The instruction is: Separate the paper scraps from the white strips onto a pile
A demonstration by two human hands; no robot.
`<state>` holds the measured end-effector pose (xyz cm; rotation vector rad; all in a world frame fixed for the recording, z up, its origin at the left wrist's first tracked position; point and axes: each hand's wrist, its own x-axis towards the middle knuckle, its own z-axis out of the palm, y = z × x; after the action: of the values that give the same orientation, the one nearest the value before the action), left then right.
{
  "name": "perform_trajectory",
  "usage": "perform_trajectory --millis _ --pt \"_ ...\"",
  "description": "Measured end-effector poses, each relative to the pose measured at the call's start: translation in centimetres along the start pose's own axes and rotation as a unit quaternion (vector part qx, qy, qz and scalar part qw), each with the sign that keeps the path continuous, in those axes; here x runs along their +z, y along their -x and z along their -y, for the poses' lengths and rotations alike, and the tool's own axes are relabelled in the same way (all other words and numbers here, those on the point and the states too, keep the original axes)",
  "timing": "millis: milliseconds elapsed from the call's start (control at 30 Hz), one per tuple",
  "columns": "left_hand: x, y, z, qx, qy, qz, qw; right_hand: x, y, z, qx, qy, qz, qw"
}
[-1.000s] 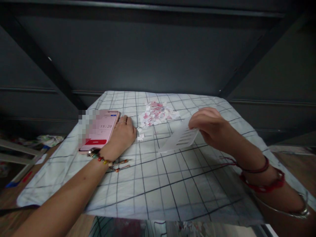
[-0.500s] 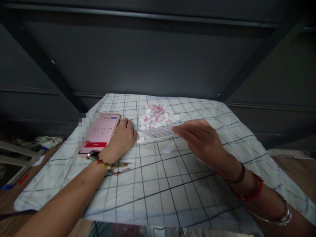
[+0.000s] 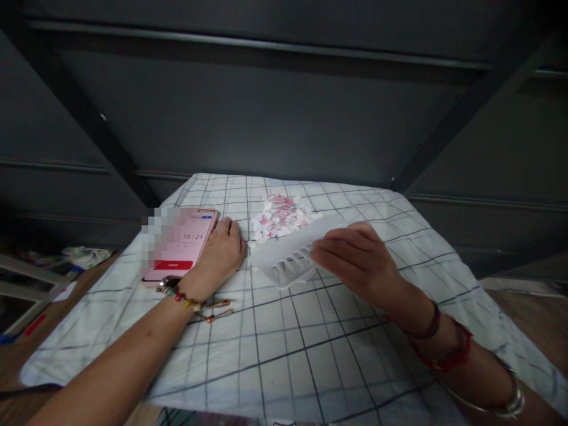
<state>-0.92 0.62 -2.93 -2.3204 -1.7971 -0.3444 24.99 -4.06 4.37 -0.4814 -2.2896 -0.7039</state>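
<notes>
My right hand [image 3: 359, 260] pinches a translucent white plastic sheet [image 3: 284, 251] by its right end. A row of slanted slots runs along the sheet's near edge. The sheet is tilted just in front of a heap of torn pink and white paper scraps [image 3: 284, 216]; whether it touches the cloth I cannot tell. Resting on the table with its fingers stretched forward, my left hand [image 3: 224, 251] holds nothing. It lies against the right side of a pink-edged phone [image 3: 177, 251], whose screen reads 15:21.
A white cloth with dark grid lines [image 3: 231, 361] covers the table, and a dark panelled wall [image 3: 248, 118] stands behind it. A pale slatted frame [image 3: 31, 284] is on the floor at the left.
My right hand has brought the plastic sheet nearer to me and tipped it so more of its face shows. Loose scraps seen in front before are now covered. My left hand stays beside the phone.
</notes>
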Motion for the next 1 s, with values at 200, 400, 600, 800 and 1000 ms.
perform_trajectory --millis 200,400,600,800,1000 --pt "-0.4 0.1 -0.4 -0.013 0.000 -0.002 1.000 -0.2 0.5 -1.3 0.031 -0.057 0.046 0.997" --pt "-0.6 0.1 -0.6 -0.013 -0.008 -0.003 1.000 -0.5 1.2 -2.2 0.077 -0.054 0.010 0.996" --pt "-0.6 0.1 -0.4 -0.006 -0.007 -0.006 1.000 -0.3 1.4 -2.4 0.092 -0.078 0.093 0.988" --pt "-0.2 0.2 -0.4 -0.001 -0.007 -0.034 0.999 -1.2 2.9 -4.9 0.131 -0.078 0.082 0.985" --pt "-0.1 0.1 -0.1 0.007 -0.018 -0.015 1.000 -0.4 2.4 -3.8 0.127 -0.073 0.132 0.980"
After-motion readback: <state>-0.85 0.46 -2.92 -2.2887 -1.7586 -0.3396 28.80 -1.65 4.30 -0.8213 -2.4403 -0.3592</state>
